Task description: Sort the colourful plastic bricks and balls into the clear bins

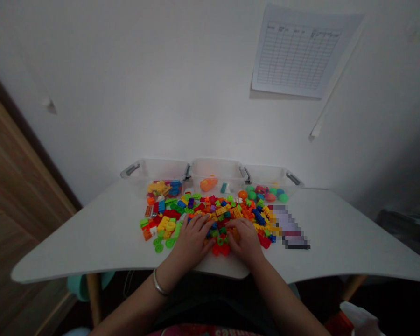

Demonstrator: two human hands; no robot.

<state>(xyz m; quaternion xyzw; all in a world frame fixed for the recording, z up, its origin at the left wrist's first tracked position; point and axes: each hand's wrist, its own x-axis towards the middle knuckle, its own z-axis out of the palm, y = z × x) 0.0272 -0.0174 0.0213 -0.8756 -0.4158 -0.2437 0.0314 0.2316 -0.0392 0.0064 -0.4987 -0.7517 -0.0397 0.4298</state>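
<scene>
A heap of colourful toy building bricks (222, 211) lies on the white table. My left hand (195, 235) rests palm down on the near left side of the heap, fingers spread over the bricks. Opposite it, my right hand (247, 239) lies on the near right side, with fingers bent and thumb apart. An orange piece (235, 234) shows between that thumb and the fingers; no grip on it can be made out. Between my hands lie green and blue bricks and a red piece (220, 249). Green round pieces (170, 243) sit left of my left hand. What lies under both palms is hidden.
Three clear bins stand along the wall: the left bin (164, 168) holds yellow and blue pieces, the middle bin (219, 167) an orange toy, the right bin (268, 173) round coloured pieces. A pixelated flat object (290, 226) lies right of the bricks on the table (91, 238).
</scene>
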